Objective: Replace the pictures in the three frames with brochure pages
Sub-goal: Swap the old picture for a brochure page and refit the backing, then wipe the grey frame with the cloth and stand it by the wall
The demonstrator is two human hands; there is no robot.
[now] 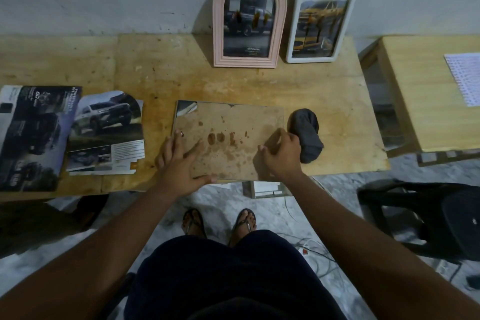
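Observation:
A brown stained backing board (228,122) lies flat at the table's front middle, with a brochure page corner (185,107) showing under its far left corner. My left hand (181,161) rests flat on the board's near left part, fingers spread and thumb along the near edge. My right hand (281,152) curls over the board's right edge. A pink arched frame (220,34) and a white rectangular frame (292,34) lean against the wall, each showing a car brochure page. Loose brochure pages (106,132) and a dark brochure (31,138) lie at the left.
A dark grey cloth (307,135) lies just right of my right hand. A pale frame-like piece (265,189) shows below the table's front edge. A second wooden table (426,101) with a printed sheet (465,78) stands at the right, a black chair (428,215) beside it. Cables lie on the floor.

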